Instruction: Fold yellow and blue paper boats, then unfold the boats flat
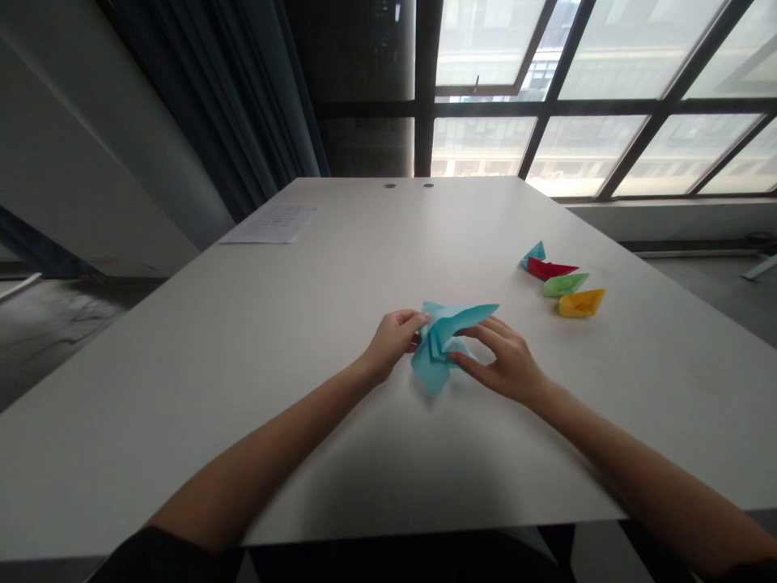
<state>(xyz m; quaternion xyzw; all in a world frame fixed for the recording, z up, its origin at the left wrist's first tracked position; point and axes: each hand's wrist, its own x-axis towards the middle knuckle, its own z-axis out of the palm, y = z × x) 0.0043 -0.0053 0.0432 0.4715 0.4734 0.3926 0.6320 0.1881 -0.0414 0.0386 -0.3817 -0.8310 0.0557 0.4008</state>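
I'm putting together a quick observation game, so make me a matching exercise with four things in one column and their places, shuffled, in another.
Things
1. teal paper
2. printed sheet
3. red folded paper
4. yellow folded paper

Places
A. near the left edge of the table
B. at the end of the right-hand row nearest the person
C. between the left hand and right hand
D. between the light-blue folded paper and green folded paper

Pairs: 1-C, 2-A, 3-D, 4-B
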